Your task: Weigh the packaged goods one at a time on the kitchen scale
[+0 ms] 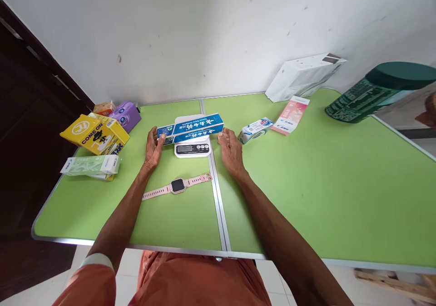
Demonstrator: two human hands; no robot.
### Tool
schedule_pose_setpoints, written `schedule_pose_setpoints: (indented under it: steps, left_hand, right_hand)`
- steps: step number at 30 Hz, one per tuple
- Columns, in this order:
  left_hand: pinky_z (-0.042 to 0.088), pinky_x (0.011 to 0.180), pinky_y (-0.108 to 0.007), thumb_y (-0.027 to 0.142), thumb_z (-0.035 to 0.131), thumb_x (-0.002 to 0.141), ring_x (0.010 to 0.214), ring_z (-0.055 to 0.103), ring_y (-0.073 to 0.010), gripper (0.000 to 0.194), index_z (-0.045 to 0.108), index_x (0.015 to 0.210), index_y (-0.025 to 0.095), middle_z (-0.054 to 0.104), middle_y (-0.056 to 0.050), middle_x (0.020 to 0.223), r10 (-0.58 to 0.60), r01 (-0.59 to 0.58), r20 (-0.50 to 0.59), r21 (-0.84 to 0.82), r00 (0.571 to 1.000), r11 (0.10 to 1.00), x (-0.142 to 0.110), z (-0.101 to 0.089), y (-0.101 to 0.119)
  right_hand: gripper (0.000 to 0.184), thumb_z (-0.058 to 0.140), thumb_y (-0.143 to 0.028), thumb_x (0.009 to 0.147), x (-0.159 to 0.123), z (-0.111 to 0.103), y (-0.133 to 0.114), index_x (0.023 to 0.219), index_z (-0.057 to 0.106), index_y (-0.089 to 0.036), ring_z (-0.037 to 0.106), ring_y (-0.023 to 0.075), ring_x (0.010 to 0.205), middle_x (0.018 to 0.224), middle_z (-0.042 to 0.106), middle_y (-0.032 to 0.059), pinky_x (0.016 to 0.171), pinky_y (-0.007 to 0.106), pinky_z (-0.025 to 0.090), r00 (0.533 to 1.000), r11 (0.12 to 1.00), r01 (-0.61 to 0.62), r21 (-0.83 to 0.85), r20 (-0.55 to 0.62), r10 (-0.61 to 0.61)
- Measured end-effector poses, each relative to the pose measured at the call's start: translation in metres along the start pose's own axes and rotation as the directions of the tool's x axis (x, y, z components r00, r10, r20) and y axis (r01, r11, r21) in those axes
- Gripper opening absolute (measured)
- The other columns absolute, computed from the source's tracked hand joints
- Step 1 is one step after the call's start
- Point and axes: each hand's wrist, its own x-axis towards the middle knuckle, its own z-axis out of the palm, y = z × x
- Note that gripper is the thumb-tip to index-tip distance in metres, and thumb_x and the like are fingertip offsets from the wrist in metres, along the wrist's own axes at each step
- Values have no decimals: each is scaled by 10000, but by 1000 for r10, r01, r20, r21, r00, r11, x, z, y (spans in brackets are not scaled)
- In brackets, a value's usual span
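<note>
A blue toothpaste box (197, 125) lies lengthwise across a small white digital scale (192, 148), hiding most of its platform; I cannot tell whether its weight rests there. My left hand (154, 150) grips the box's left end, thumb on the near side. At the other end, the fingers of my right hand (232, 153) are bent and press against the box's right tip. Nearer to me lies a pink-strapped smartwatch (177, 186), laid out flat with its dark screen up. A smaller white and blue box (256, 129) sits just right of my right hand.
On the left of the green table (306, 197) are a yellow box (93, 134), a purple pack (125, 116) and a green-white packet (90, 165). A pink packet (291, 115), a white bag (303, 76) and a dark green canister (374, 90) stand or lie at the right.
</note>
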Motion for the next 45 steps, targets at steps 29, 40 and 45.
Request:
schedule_pose_setpoints:
  steps: [29,40,45]
  left_hand:
    - [594,1154,-534,1006,575,923,1269,731,-360,929,731,1355,199,749,-188,1388,75,-79,34,137,997,987,1,-4,-4]
    - [602,1072,-504,1040,518,920,1153,732,-330,930,737,1273,208,756,-159,1260,86,-89,22,210,996,974,0,-5,-3]
    - [601,1077,-521,1031,505,935,1154,736,-340,925,737,1271,201,759,-166,1253,90,-93,26,226,996,970,0,-5,-2]
  right_hand:
    - [818,537,-953,988,0,2,0,1296,728,-220,787,391,1222,1319,828,224,1068,602,662,1000,1000,29,5,8,-29]
    - [802,544,-946,995,0,1,2,1288,733,-224,788,383,1219,1323,828,221,1066,592,667,999,999,38,3,10,-38]
    - [786,544,-923,1006,-1,1,1,1307,727,-219,781,387,1233,1347,816,223,1068,595,662,999,999,35,-9,21,-35]
